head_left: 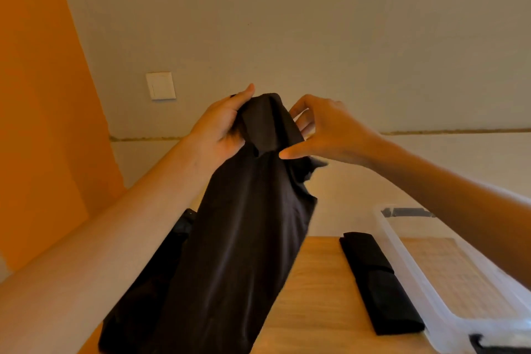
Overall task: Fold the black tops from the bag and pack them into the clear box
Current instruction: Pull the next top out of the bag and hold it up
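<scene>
The black top (244, 238) is held up in the air in front of the person, a long hanging drape of plain, dark, matte cloth with soft vertical folds. Its upper end is bunched into a narrow ridge, and a small flap of fabric sticks out on the right side just below that. The lower part widens and falls down to the near-left edge of the wooden desk (316, 282), where it hides what lies beneath it.

The left hand (221, 126) grips the bunched upper end from the left, with the thumb lying up along the top edge and the fingers curled round the cloth. The right hand (330, 129) meets the same bunch from the right. Its thumb is stretched out flat against the front of the fabric, and its fingers are bent in at the right edge, so it seems to pinch the cloth, though the fingertips behind are hidden. Both hands are close together at the top of the garment, and everything else of it hangs below them.

A second top, the folded top (376, 279), lies on the desk as a long, narrow, tidy strip. It sits just beside the left wall of the clear box (408, 264), outside it. The box stands on the right of the desk, and the wood grain shows through its bottom.

A dark shape (184, 224) behind the hanging top may be the bag. A white wall switch (160, 85) sits on the pale wall.
</scene>
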A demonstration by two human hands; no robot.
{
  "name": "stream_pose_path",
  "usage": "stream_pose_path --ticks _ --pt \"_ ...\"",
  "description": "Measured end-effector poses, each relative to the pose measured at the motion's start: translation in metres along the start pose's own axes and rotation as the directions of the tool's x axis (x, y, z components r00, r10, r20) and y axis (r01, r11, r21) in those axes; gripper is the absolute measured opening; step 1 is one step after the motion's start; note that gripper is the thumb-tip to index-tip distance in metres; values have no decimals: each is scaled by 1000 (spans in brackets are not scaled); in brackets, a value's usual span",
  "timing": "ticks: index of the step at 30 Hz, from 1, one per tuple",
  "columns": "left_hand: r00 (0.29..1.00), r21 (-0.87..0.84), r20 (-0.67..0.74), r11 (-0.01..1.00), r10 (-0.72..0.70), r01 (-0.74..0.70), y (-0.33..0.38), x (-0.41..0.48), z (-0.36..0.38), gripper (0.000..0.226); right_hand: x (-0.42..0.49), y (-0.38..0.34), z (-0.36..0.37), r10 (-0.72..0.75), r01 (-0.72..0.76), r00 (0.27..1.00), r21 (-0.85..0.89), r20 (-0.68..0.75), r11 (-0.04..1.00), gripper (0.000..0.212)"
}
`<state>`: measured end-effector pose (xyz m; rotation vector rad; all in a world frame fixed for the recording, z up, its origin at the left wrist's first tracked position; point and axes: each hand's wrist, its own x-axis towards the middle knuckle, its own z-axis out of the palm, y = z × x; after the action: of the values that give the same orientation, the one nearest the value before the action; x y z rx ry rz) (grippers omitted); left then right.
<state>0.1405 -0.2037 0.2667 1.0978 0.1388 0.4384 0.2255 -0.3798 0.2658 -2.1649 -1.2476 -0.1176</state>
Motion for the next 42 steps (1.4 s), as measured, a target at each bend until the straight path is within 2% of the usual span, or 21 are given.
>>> stream_pose_path --ticks 3,4,5,7,8,10,12,14,15,18,21,23,25,27,29,30,31,32,35,38,42 --pt "1000 -117 -5 993 -19 18 1 3 -6 39 4 3 14 -58 59 998 -36 32 998 106" --pt "999 -133 2 991 -32 32 0 3 -7 43 8 3 23 -75 75 997 -65 9 995 101" --pt "999 -149 7 988 -44 44 1 2 -8 45 13 5 29 -103 100 994 -79 -37 992 84" --pt "999 -207 10 977 -46 47 4 1 -9 47 26 9 34 -172 161 965 -73 -196 984 32" --pt "999 -241 0 970 -33 32 7 0 -10 47 31 9 32 -185 184 946 -31 -264 982 18" --pt "999 -311 -45 950 17 -30 14 -1 -16 42 41 3 27 -166 200 942 91 -292 976 22" --pt "997 -329 -46 942 56 -68 18 -4 -21 40 46 -4 28 -141 179 966 164 -218 970 29" --pt "996 -339 -22 937 85 -88 21 -7 -26 34 54 -6 33 -179 201 963 97 -200 975 10" --pt "995 -369 -24 924 99 -101 22 -7 -30 30 56 -7 33 -172 199 962 115 -212 973 9" --pt "994 -466 -68 878 87 -108 28 -5 -50 32 62 -7 22 -56 127 976 339 -210 932 11" --pt "992 -446 -120 890 44 -93 21 -4 -68 35 65 -8 9 -41 120 983 449 -181 885 13" --pt "995 -393 -94 917 39 -73 12 -10 -71 35 68 -7 2 -56 131 985 489 -165 862 15" --pt "994 -243 -64 965 88 -101 4 -17 -67 40 71 -8 -6 -84 148 986 539 -142 829 19" --pt "957 169 -114 954 267 -246 -3 -23 -60 49 72 -10 -14 -119 140 990 663 -78 736 22" --pt "877 662 -34 668 479 -339 -6 -23 -51 80 71 -11 -20 -174 115 985 753 -1 648 25" --pt "871 773 75 523 486 -359 -8 -19 -44 98 71 -12 -22 -198 100 980 771 34 629 25" --pt "879 820 165 433 448 -375 -11 -17 -37 107 71 -12 -24 -216 83 974 785 66 614 24" --pt "879 834 228 382 419 -398 -14 -14 -31 99 70 -11 -25 -223 63 971 796 92 603 23" --pt "831 797 281 366 479 -480 -19 -6 -18 21 67 -6 -31 -216 3 963 798 160 602 25" --pt "829 721 187 500 527 -481 -19 4 -15 32 61 6 -37 -165 -35 972 793 169 609 30" --pt "834 668 186 556 519 -495 -9 6 -9 31 57 29 -35 -73 -72 986 768 153 637 32"
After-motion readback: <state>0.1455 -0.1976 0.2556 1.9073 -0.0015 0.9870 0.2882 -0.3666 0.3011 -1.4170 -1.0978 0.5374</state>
